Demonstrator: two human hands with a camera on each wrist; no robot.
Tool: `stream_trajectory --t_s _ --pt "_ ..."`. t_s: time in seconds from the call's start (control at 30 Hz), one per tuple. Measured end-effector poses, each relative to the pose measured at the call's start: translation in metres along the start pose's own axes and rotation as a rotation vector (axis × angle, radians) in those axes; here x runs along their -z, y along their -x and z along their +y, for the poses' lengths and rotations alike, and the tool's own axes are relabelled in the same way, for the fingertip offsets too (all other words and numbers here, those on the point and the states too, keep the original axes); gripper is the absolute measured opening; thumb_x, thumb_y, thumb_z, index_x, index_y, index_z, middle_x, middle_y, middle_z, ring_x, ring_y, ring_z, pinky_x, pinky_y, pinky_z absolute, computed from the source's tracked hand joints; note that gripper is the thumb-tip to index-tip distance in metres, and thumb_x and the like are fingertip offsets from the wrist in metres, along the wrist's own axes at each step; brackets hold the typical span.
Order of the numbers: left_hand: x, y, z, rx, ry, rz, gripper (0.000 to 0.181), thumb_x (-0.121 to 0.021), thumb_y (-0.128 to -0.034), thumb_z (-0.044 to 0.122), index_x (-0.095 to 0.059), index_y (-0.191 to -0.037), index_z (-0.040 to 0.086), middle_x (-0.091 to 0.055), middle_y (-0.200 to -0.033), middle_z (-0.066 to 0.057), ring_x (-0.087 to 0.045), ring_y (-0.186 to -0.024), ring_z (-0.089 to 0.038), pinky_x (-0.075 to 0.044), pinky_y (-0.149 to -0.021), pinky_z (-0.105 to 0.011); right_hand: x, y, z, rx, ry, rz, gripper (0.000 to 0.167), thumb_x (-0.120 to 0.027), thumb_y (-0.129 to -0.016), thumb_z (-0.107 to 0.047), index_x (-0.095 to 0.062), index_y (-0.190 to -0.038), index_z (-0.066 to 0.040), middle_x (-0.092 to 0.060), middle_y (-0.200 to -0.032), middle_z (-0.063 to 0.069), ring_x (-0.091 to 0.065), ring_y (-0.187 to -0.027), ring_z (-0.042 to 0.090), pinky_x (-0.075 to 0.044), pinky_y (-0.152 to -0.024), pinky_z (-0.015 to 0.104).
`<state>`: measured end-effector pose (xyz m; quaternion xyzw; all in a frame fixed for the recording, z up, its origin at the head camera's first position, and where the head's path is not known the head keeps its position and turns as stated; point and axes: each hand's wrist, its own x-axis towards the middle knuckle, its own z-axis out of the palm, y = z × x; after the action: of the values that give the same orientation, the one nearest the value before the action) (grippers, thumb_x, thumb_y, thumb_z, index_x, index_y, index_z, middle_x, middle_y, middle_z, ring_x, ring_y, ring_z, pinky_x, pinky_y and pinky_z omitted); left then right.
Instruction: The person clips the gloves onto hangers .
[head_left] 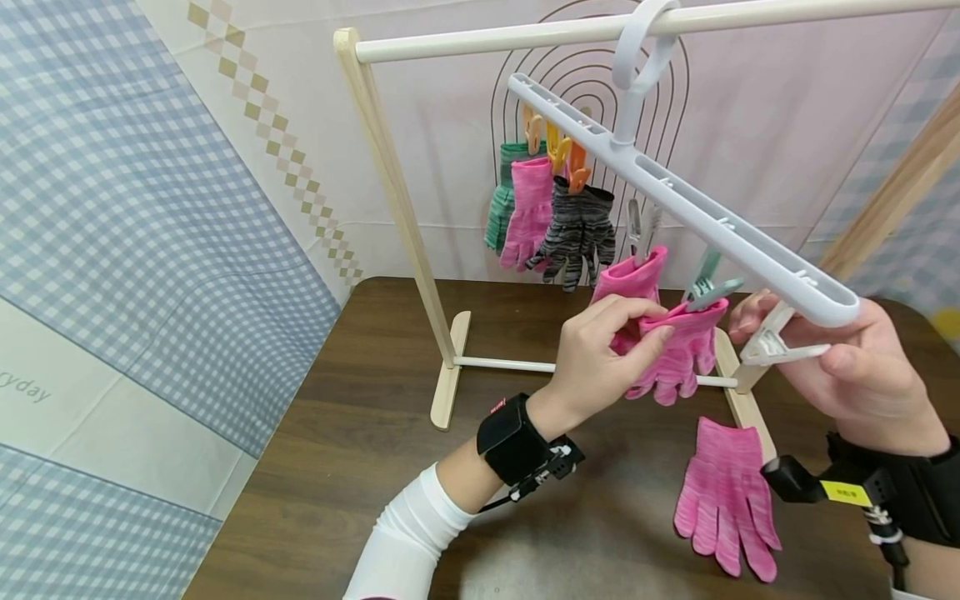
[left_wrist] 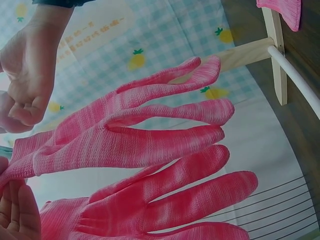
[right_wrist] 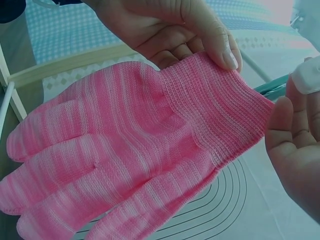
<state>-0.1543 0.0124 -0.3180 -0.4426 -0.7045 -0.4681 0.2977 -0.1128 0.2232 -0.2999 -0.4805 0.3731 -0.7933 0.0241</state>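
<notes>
My left hand [head_left: 596,358] pinches the cuff of a pink knit glove [head_left: 686,350] between thumb and fingers. A green clothespin [head_left: 708,292] grips the same cuff and hangs from the white hanger [head_left: 705,204]. At the hanger's near end, my right hand [head_left: 873,371] holds a white clothespin [head_left: 772,346], its thumb on one lever. The right wrist view shows the glove [right_wrist: 130,135] with its fingers spread, beside the white clothespin [right_wrist: 307,75]. Behind it hangs another pink glove [head_left: 633,275] from a grey clothespin [head_left: 641,229].
Another pink glove [head_left: 729,500] lies flat on the brown table [head_left: 337,483]. Farther along the hanger hang a green glove [head_left: 501,208], a pink glove [head_left: 528,212] and a black-grey glove [head_left: 577,229]. A wooden rack with a white rail [head_left: 487,39] holds the hanger.
</notes>
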Motion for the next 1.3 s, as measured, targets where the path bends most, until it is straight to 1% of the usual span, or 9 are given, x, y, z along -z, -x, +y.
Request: stream_trajectory --t_s 0.17,0.4,0.67,0.83,1.13,1.3 --pt "0.001 0.0 0.0 0.004 -0.007 -0.001 0.014 -0.064 -0.0784 0.012 -0.063 -0.09 0.004 -0.062 -0.081 -0.003 -0.05 -0.068 -0.001 -0.039 -0.064 -0.003 -0.001 0.0 0.001 0.006 0.015 0.002 0.038 -0.049 -0.082 0.009 -0.042 -0.118 0.018 -0.051 -0.114 0.028 -0.045 -0.107 0.034 -0.038 -0.093 0.034" --pt "0.004 0.002 0.001 0.003 -0.02 -0.023 0.016 -0.065 -0.078 0.013 -0.062 -0.091 0.004 -0.062 -0.082 -0.003 -0.05 -0.069 -0.001 -0.038 -0.065 -0.003 0.0 0.0 0.0 0.002 0.019 -0.005 0.038 -0.05 -0.082 0.009 -0.042 -0.118 0.018 -0.051 -0.113 0.028 -0.046 -0.106 0.035 -0.038 -0.092 0.034" --pt "0.008 0.006 -0.001 0.017 0.0 -0.043 0.018 -0.065 -0.0778 0.013 -0.061 -0.093 0.003 -0.06 -0.079 -0.002 -0.05 -0.071 -0.002 -0.04 -0.065 -0.003 -0.001 -0.001 0.001 0.006 -0.007 -0.015 0.038 -0.049 -0.082 0.01 -0.042 -0.118 0.018 -0.05 -0.114 0.029 -0.044 -0.107 0.035 -0.037 -0.093 0.036" --pt "0.009 0.009 -0.002 0.015 -0.02 -0.053 0.017 -0.065 -0.0774 0.012 -0.061 -0.092 0.004 -0.06 -0.079 -0.002 -0.05 -0.071 -0.001 -0.04 -0.064 -0.003 -0.001 0.0 -0.001 -0.012 0.002 0.001 0.038 -0.049 -0.082 0.01 -0.041 -0.119 0.019 -0.05 -0.113 0.028 -0.044 -0.106 0.035 -0.037 -0.093 0.036" --pt "0.011 0.011 -0.003 0.01 -0.03 -0.057 0.014 -0.064 -0.0779 0.012 -0.061 -0.089 0.004 -0.06 -0.08 -0.002 -0.049 -0.069 -0.001 -0.039 -0.064 -0.004 -0.003 0.0 0.0 0.014 -0.027 0.011 0.037 -0.047 -0.081 0.012 -0.042 -0.117 0.02 -0.05 -0.112 0.03 -0.045 -0.106 0.036 -0.037 -0.093 0.037" --pt "0.012 0.011 -0.003 0.011 -0.024 -0.058 0.014 -0.064 -0.0779 0.011 -0.061 -0.089 0.004 -0.06 -0.08 -0.002 -0.05 -0.07 -0.001 -0.04 -0.065 -0.004 -0.002 -0.001 0.002 0.03 -0.038 -0.012 0.037 -0.048 -0.081 0.011 -0.042 -0.116 0.02 -0.049 -0.113 0.031 -0.045 -0.106 0.037 -0.036 -0.094 0.037"
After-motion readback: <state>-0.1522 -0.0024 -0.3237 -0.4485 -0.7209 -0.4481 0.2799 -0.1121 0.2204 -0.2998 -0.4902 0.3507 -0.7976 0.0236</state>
